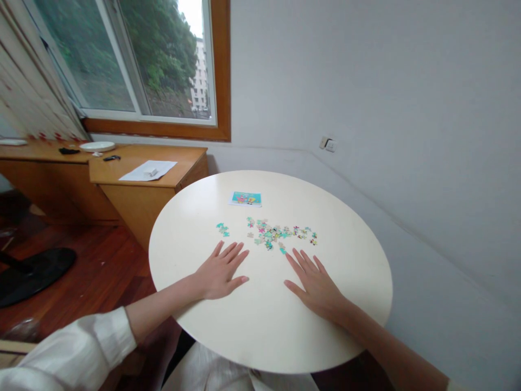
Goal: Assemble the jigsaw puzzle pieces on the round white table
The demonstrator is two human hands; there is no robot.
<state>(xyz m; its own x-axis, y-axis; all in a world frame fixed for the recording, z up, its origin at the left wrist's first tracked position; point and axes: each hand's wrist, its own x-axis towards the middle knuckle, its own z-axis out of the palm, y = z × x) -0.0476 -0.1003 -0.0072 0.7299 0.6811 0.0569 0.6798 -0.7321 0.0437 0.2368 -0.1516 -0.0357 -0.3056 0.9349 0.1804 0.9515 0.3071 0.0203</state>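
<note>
My left hand [222,270] lies flat on the white oval table [260,326], fingers spread and nothing in it. Just beyond its fingertips is a small group of teal jigsaw pieces [223,229]. My right hand [312,281] also rests flat with fingers apart, holding nothing; its index fingertip is close to a teal piece [283,250]. Ahead of both hands, a loose pile of jigsaw pieces [271,234] spreads across the middle, some showing colours and some grey backs. Behind the pile lies a colourful picture card [246,199] with cartoon figures on a teal ground.
A wooden desk [154,190] stands to the left beyond the table, bearing a white sheet of paper [142,172] and a white plate [97,146]. A window [134,60] is above it. The wall [366,81] with a socket [330,145] runs behind and right.
</note>
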